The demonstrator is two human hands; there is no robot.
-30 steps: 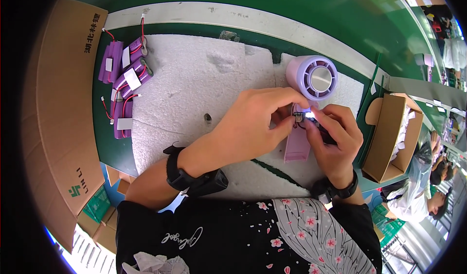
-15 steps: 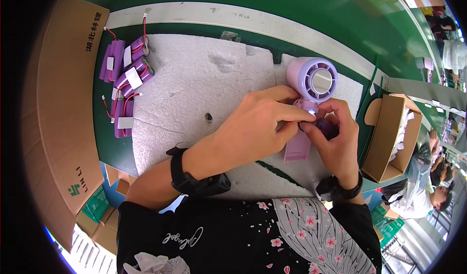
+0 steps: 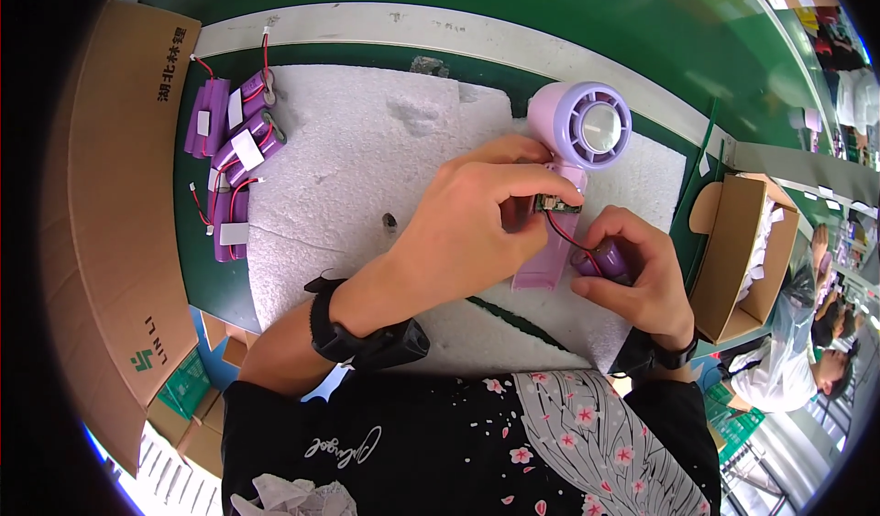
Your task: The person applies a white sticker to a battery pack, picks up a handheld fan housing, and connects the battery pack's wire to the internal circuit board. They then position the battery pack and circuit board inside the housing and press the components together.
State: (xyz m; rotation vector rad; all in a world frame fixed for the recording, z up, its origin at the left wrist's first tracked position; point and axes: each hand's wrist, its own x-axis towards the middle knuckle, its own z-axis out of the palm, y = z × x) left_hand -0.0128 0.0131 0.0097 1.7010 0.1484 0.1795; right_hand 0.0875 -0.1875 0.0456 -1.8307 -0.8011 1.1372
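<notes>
A lilac handheld fan (image 3: pixel 547 111) lies on white foam with its round head away from me and its open handle shell (image 3: pixel 543 267) toward me. My left hand (image 3: pixel 467 218) grips the fan at its neck, thumb and fingers around the handle by a small green circuit board (image 3: pixel 561 206). In my right hand (image 3: pixel 649 278) is a purple battery pack (image 3: pixel 607 261), held just right of the handle. Red and black wires (image 3: pixel 570 235) run between the board and the battery. My left fingers partly hide the board and neck.
Several purple battery packs (image 3: pixel 216 117) with wires and white labels lie left of the foam sheet (image 3: pixel 339 177). A large cardboard box (image 3: pixel 128 214) stands at the left. An open cardboard box (image 3: pixel 724 268) with white contents sits at the right; people are beyond it.
My right hand has drawn back toward me with the battery, baring the wires and the board. The fan has shifted slightly left and away from me, with my left hand on it.
</notes>
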